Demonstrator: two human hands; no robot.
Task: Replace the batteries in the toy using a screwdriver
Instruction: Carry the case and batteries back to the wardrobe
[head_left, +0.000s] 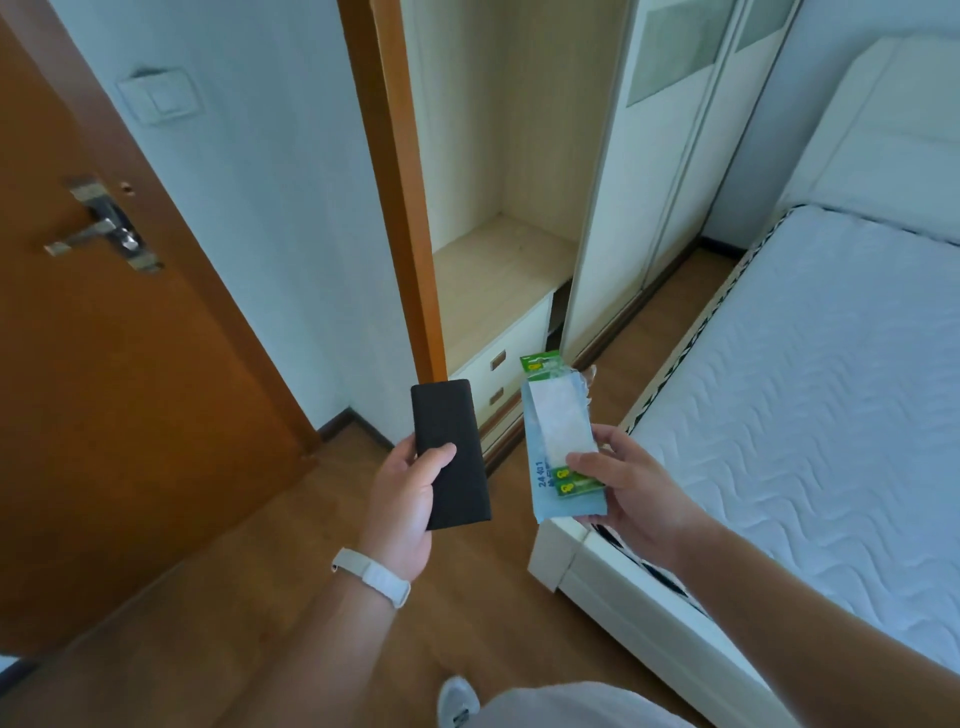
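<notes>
Battery pack (556, 426), black case (452, 441) gripped in outstretched hands (402, 499) (628, 493).

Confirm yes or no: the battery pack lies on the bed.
No; the right hand holds the battery pack, off the bed.

Black case (451, 452); pale blue, green-labelled battery pack (558, 447); white wave-quilted mattress (810, 395); orange door (104, 364).

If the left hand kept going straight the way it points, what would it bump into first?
Probably the wardrobe: the left hand and its black case aim at the white drawers beside the orange side panel. Nothing shows in between, though depth is hard to judge from one view.
</notes>
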